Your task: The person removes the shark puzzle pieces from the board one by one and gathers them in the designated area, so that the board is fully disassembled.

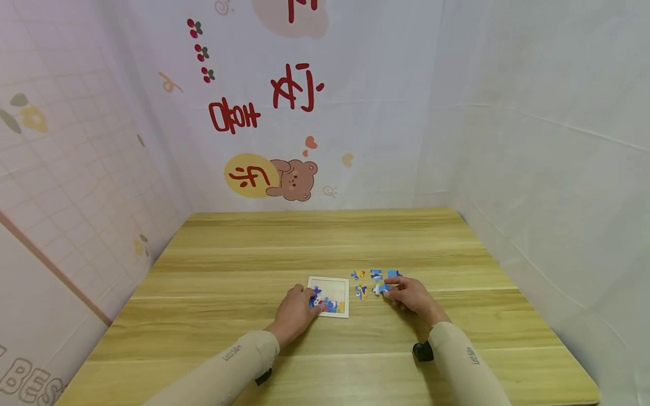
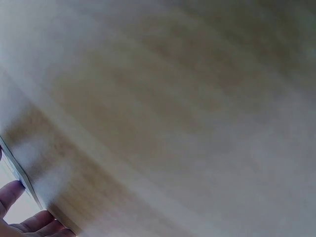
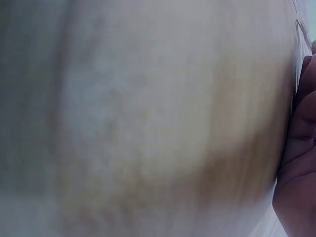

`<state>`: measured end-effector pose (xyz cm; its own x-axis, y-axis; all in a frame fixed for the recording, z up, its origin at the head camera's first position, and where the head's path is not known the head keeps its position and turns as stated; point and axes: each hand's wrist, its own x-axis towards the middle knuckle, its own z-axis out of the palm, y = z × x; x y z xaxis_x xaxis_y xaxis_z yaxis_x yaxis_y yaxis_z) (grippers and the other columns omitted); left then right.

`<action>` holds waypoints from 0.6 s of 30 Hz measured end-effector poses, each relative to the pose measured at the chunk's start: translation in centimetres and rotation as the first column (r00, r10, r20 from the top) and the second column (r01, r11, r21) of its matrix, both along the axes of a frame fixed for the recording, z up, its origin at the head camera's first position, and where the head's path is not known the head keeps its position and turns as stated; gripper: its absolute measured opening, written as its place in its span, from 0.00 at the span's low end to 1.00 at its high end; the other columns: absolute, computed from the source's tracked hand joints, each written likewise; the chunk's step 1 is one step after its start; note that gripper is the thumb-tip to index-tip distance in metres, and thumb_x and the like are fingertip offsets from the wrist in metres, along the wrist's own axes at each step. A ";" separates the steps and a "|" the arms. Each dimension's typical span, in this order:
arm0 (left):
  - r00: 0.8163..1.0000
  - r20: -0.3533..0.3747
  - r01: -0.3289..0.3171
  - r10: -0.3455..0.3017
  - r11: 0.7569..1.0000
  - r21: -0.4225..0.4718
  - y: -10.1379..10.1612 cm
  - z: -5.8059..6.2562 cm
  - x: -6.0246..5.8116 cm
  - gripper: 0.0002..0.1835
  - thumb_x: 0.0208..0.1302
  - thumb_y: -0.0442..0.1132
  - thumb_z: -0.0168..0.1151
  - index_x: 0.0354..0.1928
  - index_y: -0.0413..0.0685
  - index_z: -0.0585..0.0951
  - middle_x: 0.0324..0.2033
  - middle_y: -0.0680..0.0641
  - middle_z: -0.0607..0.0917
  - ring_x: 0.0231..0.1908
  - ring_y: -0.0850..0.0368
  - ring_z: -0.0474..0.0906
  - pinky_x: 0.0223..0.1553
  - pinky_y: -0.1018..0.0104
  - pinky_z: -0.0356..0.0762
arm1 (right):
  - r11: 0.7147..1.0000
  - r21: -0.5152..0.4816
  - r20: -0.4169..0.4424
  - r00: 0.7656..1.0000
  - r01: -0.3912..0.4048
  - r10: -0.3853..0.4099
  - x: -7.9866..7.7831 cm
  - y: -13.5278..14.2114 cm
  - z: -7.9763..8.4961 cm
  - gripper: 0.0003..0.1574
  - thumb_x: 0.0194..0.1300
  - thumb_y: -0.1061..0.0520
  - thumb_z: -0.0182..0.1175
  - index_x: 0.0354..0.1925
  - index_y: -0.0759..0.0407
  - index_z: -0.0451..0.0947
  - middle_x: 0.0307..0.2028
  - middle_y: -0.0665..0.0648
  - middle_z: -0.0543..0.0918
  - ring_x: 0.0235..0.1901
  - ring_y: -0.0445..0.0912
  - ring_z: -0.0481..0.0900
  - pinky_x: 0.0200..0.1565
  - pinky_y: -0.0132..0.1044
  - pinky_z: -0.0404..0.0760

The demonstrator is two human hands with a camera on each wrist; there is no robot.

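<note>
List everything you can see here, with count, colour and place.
Puzzle tray: one, cream rim, on the table under the left hand.
Set puzzle pieces: several, exact count hidden, multicoloured, in the tray.
Loose puzzle pieces: five visible, blue, yellow and white, right of the tray; one at the right hand's fingertips.
Table: one, yellowish wood-grain, below everything.
Wall cloth: count unclear, whitish, behind and beside the table; printed with red characters, cherries, a bear and other motifs.
Black wrist items: two, black, one by each cuff.
Sleeves: two, cream, on the forearms.
Left hand: one, bare, on the tray's left side.
Right hand: one, bare, at the loose pieces.
</note>
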<state>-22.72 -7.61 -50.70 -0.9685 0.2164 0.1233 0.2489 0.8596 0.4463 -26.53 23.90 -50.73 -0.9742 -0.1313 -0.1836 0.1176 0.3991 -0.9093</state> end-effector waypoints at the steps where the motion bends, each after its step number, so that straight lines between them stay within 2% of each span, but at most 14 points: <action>1: 1.000 0.002 -0.003 0.003 1.000 0.001 0.0 -0.1 -0.1 0.23 0.62 0.49 0.70 0.52 0.38 0.82 0.43 0.41 0.77 0.41 0.50 0.72 0.44 0.50 0.77 | 1.000 0.008 0.002 1.000 0.006 -0.006 0.0 -0.1 0.0 0.24 0.65 0.63 0.65 0.59 0.68 0.76 0.33 0.54 0.80 0.25 0.44 0.76 0.27 0.34 0.73; 18: 1.000 0.004 0.002 -0.002 1.000 0.005 0.0 -0.7 -0.3 0.23 0.62 0.48 0.70 0.52 0.38 0.82 0.42 0.41 0.77 0.39 0.51 0.71 0.44 0.51 0.77 | 0.999 0.050 -0.017 1.000 0.000 0.001 0.2 -0.4 0.1 0.26 0.64 0.65 0.65 0.59 0.69 0.76 0.33 0.55 0.81 0.25 0.44 0.77 0.27 0.36 0.73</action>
<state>-23.06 -7.66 -51.42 -0.9687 0.2173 0.1204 0.2484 0.8567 0.4521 -26.37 23.52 -50.68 -0.9772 -0.1227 -0.1731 0.1019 0.4442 -0.8901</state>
